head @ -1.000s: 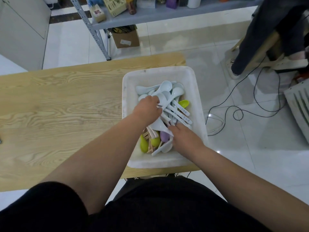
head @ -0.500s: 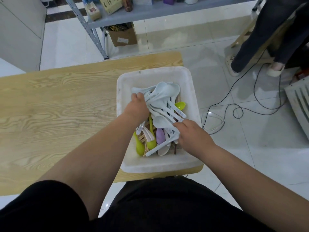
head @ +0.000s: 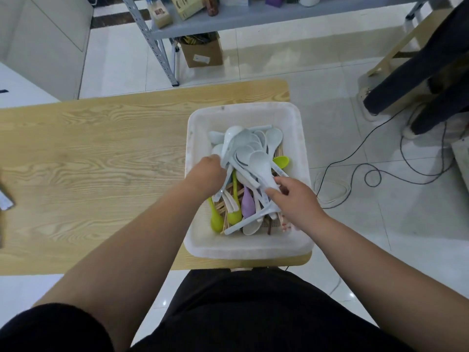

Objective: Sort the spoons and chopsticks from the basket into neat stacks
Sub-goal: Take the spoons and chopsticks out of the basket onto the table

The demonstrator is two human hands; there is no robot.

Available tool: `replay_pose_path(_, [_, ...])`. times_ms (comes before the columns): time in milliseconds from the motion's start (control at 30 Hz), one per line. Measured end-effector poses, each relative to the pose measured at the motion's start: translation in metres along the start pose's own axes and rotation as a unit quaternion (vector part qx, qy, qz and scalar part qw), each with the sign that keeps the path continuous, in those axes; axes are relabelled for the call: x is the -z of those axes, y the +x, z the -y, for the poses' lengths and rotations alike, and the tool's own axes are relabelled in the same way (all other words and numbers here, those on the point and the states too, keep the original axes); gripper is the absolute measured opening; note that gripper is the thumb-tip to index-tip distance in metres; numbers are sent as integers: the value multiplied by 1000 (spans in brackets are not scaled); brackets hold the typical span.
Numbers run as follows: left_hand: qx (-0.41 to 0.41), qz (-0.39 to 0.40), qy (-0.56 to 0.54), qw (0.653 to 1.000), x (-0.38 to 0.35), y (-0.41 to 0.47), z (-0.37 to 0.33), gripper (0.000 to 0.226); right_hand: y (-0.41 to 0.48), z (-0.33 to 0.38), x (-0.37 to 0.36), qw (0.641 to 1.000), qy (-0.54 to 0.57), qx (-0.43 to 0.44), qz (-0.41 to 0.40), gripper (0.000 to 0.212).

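A white plastic basket (head: 299,138) sits at the right end of the wooden table (head: 101,153). It holds a heap of pale blue-white spoons (head: 250,146), a few green spoons (head: 215,219), a purple spoon (head: 247,205) and wooden chopsticks (head: 224,208) underneath. My left hand (head: 206,175) grips a bundle of white spoons by their handles at the basket's left side. My right hand (head: 294,199) pinches the handle of one white spoon (head: 261,165) near the basket's middle right.
A metal shelf (head: 253,16) with boxes and a cardboard box (head: 201,52) stand beyond the table. Black cables (head: 355,158) lie on the tiled floor to the right, near a person's legs (head: 418,80). A blurred object (head: 5,199) lies at the table's left edge.
My left hand has gathered more white spoons into a raised bundle. My right hand moved up from the basket's near corner and took hold of one white spoon.
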State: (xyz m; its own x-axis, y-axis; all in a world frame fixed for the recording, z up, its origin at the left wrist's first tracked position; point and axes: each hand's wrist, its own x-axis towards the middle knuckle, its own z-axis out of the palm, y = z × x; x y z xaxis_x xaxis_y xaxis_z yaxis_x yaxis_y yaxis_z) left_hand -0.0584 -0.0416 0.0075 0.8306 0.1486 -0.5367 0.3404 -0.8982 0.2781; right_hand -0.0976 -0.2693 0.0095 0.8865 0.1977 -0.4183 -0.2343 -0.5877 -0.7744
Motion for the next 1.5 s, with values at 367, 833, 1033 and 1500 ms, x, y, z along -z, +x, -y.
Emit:
replay_pose_path(367, [51,25,-557,829,-32,-142,46,19,-16,71,-110,939,325,-106,34,16])
replay_pose_path(833, [20,-78,-602,794,-8,-257,285,30,-100,202,-348,939,248,-84,222,15])
replay_pose_path(1033, [35,-67,-598,798,-11,-298,371,28,-114,244,-427,916,243,-110,299,18])
replay_pose_path(1500, [150,-90,-552,815,44,-236,477,30,-41,310,-529,926,164,-93,327,15])
